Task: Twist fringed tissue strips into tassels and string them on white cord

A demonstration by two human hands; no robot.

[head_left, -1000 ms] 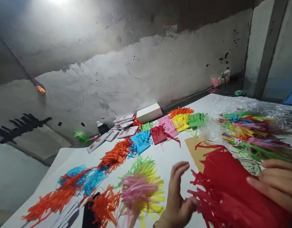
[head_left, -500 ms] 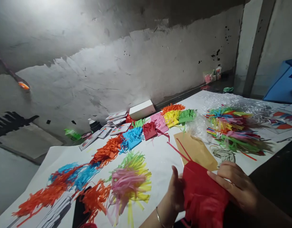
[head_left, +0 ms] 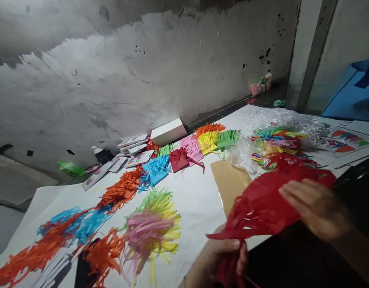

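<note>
A sheet of red tissue paper cut into fringe is spread out and blurred in front of me. My left hand is closed around its gathered strips near the bottom of the view, thumb on top. Some red strips hang below that hand. Against the paper's right part lies my right hand, with stretched fingers smeared by motion; its thumb is hidden. Under the paper's left edge is a flat brown paper envelope, partly covered.
The white-covered table holds pink, yellow and green fringe, orange fringe, blue fringe and a folded dark red fringe. A white box stands by the wall. Clear plastic wrap lies right of the envelope.
The red paper has gone from a folded, upright bundle to a spread-out sheet. My right hand has moved up and right; my left hand now grips the strips lower down. The view has shifted.
</note>
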